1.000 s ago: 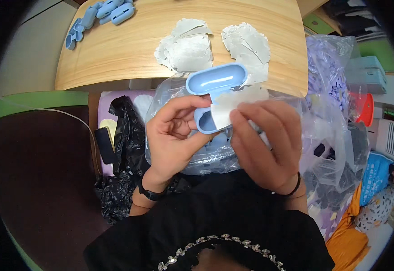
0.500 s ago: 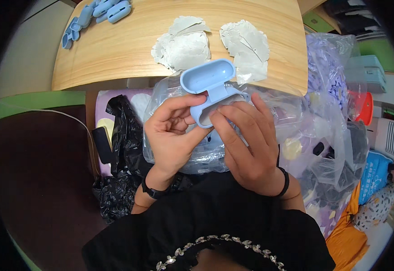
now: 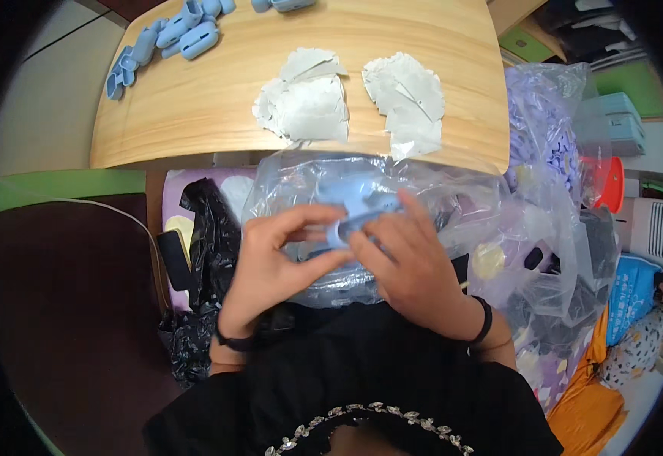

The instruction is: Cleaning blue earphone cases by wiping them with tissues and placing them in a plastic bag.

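A light blue earbud case cover (image 3: 356,190), smeared by motion, is held between my two hands above a clear plastic bag. Its lid half points away toward the table, and its lower half sits among my fingers. My left hand (image 3: 267,262) pinches the cover's left side between thumb and fingers. On the right side, my right hand (image 3: 419,266) has its fingers curled against the cover's near edge and right end. The fingertips of that hand are partly hidden behind the cover. More covers of the same blue (image 3: 198,39) lie in a group on the table's far left.
Two piles of torn-edged white sheets, the left pile (image 3: 312,106) and the right pile (image 3: 407,102), lie on the wooden table (image 3: 217,114). The clear bag (image 3: 278,182) spreads below its edge. A black plastic bag (image 3: 214,235) and phone (image 3: 172,258) are left; bagged purple pieces (image 3: 548,137) stand right.
Both hands have come down nearer my body with the cover, and its lid has tipped so its hollow no longer faces me. My view has shifted, showing more blue pieces at the table's far side.
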`<state>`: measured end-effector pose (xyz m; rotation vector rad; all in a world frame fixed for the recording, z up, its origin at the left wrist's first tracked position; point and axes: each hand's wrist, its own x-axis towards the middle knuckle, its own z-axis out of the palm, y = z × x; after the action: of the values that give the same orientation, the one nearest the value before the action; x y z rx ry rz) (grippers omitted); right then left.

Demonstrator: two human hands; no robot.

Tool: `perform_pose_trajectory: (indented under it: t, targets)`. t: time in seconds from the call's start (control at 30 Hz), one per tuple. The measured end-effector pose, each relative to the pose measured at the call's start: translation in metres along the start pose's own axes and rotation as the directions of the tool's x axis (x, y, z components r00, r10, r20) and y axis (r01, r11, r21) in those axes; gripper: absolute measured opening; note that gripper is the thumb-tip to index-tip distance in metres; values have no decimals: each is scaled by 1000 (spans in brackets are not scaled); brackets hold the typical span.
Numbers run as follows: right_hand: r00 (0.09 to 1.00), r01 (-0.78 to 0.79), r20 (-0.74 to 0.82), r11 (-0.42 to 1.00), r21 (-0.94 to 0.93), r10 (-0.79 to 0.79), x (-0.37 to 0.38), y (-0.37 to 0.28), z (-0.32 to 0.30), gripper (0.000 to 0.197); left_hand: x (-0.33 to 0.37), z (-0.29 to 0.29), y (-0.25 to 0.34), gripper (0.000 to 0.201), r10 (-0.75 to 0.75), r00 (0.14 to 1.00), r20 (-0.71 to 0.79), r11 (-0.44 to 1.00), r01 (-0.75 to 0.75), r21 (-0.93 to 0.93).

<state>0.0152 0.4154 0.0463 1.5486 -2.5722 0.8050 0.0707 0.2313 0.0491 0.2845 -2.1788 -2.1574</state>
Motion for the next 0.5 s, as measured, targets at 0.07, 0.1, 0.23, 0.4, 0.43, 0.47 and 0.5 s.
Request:
perform_pose_trajectory:
  t: [0.07, 0.1, 0.23, 0.4, 0.43, 0.47, 0.5]
  targets:
    - [992, 20, 121, 998, 53, -26, -2, 13, -1, 24, 4, -24, 18, 28, -206, 954, 219, 929, 120, 351]
    - [967, 25, 250, 992, 123, -55, -6, 16, -2, 23, 9, -36, 28, 21, -130, 976, 172, 917, 52, 396]
    - [995, 23, 85, 973, 229, -43, 10, 44, -44, 17, 78, -87, 37, 22, 82, 986, -148, 916, -16, 401]
    - [941, -234, -223, 965, 120, 256, 67, 114, -39, 21, 201, -188, -28, 49, 584, 776, -238, 411, -29, 911]
    - [943, -221, -235, 972, 77, 233, 66, 132, -24, 23, 209, -194, -41, 55, 582, 778, -236, 389, -12, 921]
    - [945, -221, -241, 975, 26, 221, 64, 148, -13, 25, 216, -185, -48, 60, 573, 786, -232, 376, -1, 927]
    - [944, -208, -258, 978, 19, 206, 62, 154, -6, 25, 212, -177, -47, 60, 592, 773, -230, 370, -7, 929]
